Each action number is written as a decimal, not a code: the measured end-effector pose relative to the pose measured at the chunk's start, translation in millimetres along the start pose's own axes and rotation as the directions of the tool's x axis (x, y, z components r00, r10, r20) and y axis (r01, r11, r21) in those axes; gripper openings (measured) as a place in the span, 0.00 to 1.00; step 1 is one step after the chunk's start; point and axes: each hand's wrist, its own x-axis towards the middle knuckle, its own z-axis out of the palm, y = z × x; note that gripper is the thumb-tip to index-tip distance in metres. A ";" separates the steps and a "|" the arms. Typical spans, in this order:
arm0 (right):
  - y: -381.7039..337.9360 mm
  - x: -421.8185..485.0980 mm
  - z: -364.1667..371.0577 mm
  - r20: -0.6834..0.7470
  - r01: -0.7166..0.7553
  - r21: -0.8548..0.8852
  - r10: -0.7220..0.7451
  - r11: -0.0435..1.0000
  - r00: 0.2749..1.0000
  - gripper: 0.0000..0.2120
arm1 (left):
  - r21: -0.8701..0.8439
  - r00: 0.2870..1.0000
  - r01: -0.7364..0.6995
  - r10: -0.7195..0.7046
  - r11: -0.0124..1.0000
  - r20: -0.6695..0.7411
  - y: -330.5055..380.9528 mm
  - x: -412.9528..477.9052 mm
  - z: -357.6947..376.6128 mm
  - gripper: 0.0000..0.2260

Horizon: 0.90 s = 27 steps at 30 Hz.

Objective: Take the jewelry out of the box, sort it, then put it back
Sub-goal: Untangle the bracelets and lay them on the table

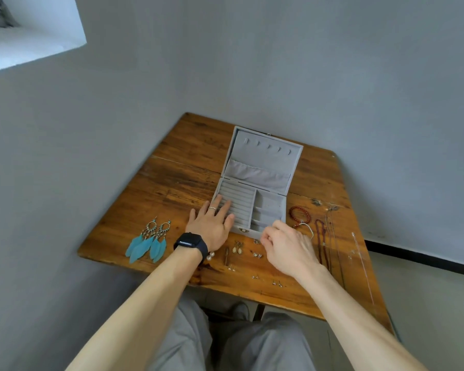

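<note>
While the left hand (212, 223) lies flat, fingers straight and spread on the ridged rows at the box's front-left, the right hand (287, 247) hovers just off the box's front-right corner with fingers curled inward. Whether they pinch anything, cannot tell, as the tips are hidden.

The box (263, 156) sits open mid-table, lid tilted back toward the wall (332, 76). Its brass clasp (243, 230) on the front wall is too small to read.

The table (177, 178) is wedged in a corner, far edges against the wall, near edge over the person's knees. Bare wood spreads left of the box and behind it (the widest open patch). A narrower strip lies right of the lid.

Feather earrings (148, 242) lie near the front-left edge, well apart from the box. Drop earrings (237, 247) and studs (231, 267) are scattered between the hands, more studs close to the near edge. A red bracelet (300, 214) lies just right of the box, a dark bead strand (322, 242) beside it. Thin chains (359, 263) run toward the right edge.

A black watch (190, 243) is on the left wrist, screen dark; a ring (212, 208) is on a left finger.
</note>
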 end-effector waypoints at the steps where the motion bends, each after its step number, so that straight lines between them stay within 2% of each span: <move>1: 2.9 -2.1 -6.7 -0.021 -0.035 0.068 0.036 0.997 0.999 0.05 | 0.001 1.000 0.000 0.000 1.000 0.002 0.0 0.0 -0.7 0.25; 5: 14.6 -18.9 -37.2 -0.116 -0.143 0.357 0.196 0.923 0.974 0.03 | 0.005 0.999 -0.001 0.001 1.000 0.036 -0.3 -0.9 -4.3 0.25; 8: 23.1 -38.0 -59.8 -0.164 -0.164 0.587 0.314 0.793 0.935 0.04 | 0.037 0.999 0.005 -0.006 0.999 0.042 3.5 -3.9 -12.4 0.25; 10: 28.7 -50.1 -71.1 -0.146 -0.162 0.674 0.345 0.721 0.927 0.05 | 0.117 0.994 -0.063 0.073 0.991 -0.081 17.9 -8.8 -19.5 0.22; 12: 35.7 -61.1 -77.1 -0.097 -0.174 0.743 0.360 0.647 0.928 0.05 | 0.097 0.949 -0.219 0.235 0.971 -0.208 46.3 -17.1 -25.0 0.21; 14: 42.1 -73.3 -77.9 -0.038 -0.203 0.773 0.363 0.602 0.931 0.04 | -0.059 0.911 -0.373 0.353 0.926 -0.213 83.3 -30.2 -27.8 0.21; 15: 45.0 -79.6 -76.6 -0.015 -0.218 0.769 0.358 0.601 0.934 0.04 | -0.177 0.909 -0.409 0.385 0.895 -0.157 101.5 -37.2 -27.4 0.21; 17: 49.0 -91.6 -71.5 0.031 -0.246 0.751 0.340 0.613 0.940 0.04 | -0.388 0.904 -0.396 0.428 0.832 -0.003 129.2 -49.8 -23.5 0.21; 18: 50.0 -97.1 -68.7 0.051 -0.256 0.747 0.332 0.614 0.942 0.04 | -0.440 0.894 -0.388 0.446 0.810 0.033 137.9 -54.3 -19.9 0.19; 21: 51.8 -111.1 -61.4 0.072 -0.279 0.745 0.343 0.606 0.937 0.04 | -0.507 0.883 -0.397 0.469 0.765 0.015 146.6 -64.2 -7.0 0.11; 27: 52.7 -137.1 -44.2 0.125 -0.352 0.739 0.397 0.575 0.909 0.05 | -0.566 0.914 -0.317 0.405 0.761 0.033 140.7 -83.1 17.6 0.08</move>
